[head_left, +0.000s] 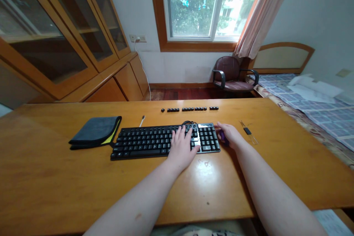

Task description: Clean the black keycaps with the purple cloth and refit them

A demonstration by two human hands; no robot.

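Observation:
A black keyboard [149,142] lies on the desk in front of me, its top row of keys gone. My left hand [181,143] rests flat on its right part, fingers spread over the keys. At the keyboard's right end, my right hand [228,134] is closed round a small purple object [223,137]; most of it is hidden by the palm. Several loose black keycaps [188,109] stand in a row behind the keyboard. To the right lies a wire keycap puller [247,131] with a black handle.
A folded grey cloth [95,131] with a yellow inner side sits left of the keyboard. Behind the keyboard lies a small white brush [142,120]. Beyond the wooden desk [55,177] stand a chair [228,72], a bed [293,88] and a glass-doored cabinet [91,70].

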